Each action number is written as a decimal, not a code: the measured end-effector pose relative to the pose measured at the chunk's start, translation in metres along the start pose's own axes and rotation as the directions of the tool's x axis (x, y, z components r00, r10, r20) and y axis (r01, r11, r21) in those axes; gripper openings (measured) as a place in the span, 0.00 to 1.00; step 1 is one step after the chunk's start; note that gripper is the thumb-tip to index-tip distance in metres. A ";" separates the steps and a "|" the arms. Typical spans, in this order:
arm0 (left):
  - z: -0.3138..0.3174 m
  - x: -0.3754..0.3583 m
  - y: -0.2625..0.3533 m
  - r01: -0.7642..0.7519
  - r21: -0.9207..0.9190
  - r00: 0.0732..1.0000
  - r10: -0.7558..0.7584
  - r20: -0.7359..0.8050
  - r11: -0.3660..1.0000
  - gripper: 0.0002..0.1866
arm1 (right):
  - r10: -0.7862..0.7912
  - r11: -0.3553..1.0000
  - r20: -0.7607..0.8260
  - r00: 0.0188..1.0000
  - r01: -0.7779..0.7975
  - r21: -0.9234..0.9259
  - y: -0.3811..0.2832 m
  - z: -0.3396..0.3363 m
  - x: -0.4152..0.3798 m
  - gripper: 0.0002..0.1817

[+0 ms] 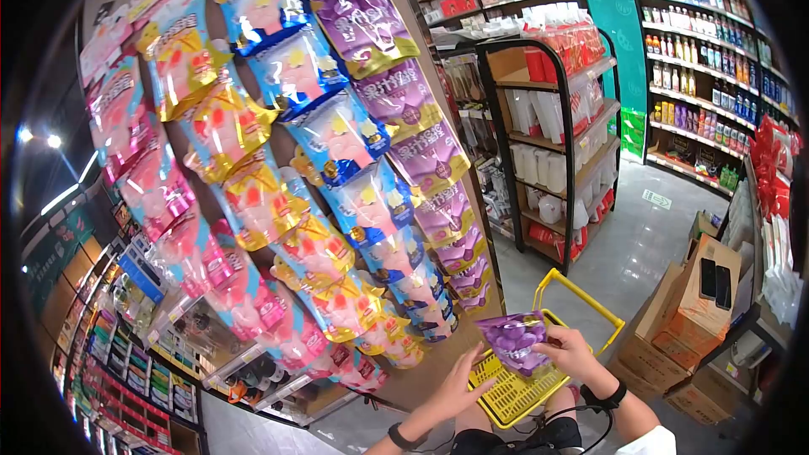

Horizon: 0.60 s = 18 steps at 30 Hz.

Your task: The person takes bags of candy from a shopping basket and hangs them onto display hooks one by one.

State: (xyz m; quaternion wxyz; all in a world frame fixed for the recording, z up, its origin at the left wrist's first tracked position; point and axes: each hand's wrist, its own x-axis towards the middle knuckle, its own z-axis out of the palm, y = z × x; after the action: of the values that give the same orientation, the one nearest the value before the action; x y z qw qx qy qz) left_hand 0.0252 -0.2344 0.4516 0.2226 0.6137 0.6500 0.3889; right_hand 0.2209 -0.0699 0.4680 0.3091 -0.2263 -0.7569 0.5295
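My right hand (575,361) grips the right edge of a purple grape-printed candy bag (509,339), which hangs over a yellow shopping basket (504,411). To the left of that bag is my left hand (455,389), its fingers spread and holding nothing, with fingertips overlapping the basket's edge. The basket sits low in front of my legs, its yellow handle (594,307) tilted up and away. Beside my hands, a panel carries hanging columns of candy bags: pink ones (177,211), yellow ones (227,126), blue ones (337,135) and purple ones (425,152).
Stacked cardboard boxes (698,302) stand at the right, with two dark phones (715,280) lying on top. Ahead is a black-framed shelf rack (548,147) of packaged goods. Bottles fill the far shelves (695,63). Grey tiled floor (649,227) runs between them.
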 end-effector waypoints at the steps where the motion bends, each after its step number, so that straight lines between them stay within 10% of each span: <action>1: -0.004 0.002 0.008 -0.022 -0.026 1.000 0.022 0.010 0.999 0.32 | -0.089 0.991 0.018 0.996 0.090 -0.103 -0.013 0.003 -0.001 0.09; 5: -0.012 0.008 0.037 -0.120 -0.440 0.986 0.056 -0.156 0.890 0.32 | -0.416 0.906 -0.109 0.903 0.402 -0.133 -0.077 0.018 0.002 0.08; 14: -0.093 0.045 0.136 -0.221 -0.494 0.972 0.147 -0.184 0.841 0.14 | -0.597 0.768 -0.392 0.700 0.640 -0.025 -0.183 0.020 0.019 0.18; 18: -0.120 0.054 0.157 -0.310 -0.494 0.935 0.167 -0.312 0.812 0.13 | -0.946 0.323 -0.259 0.193 0.537 -0.779 -0.220 0.016 0.015 0.26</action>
State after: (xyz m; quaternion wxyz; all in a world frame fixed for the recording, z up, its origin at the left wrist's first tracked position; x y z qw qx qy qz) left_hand 0.0234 -0.2185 0.6555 0.2490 0.5492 0.4557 0.6548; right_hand 0.1954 -0.1444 0.6749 0.7161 -0.0572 -0.6923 -0.0679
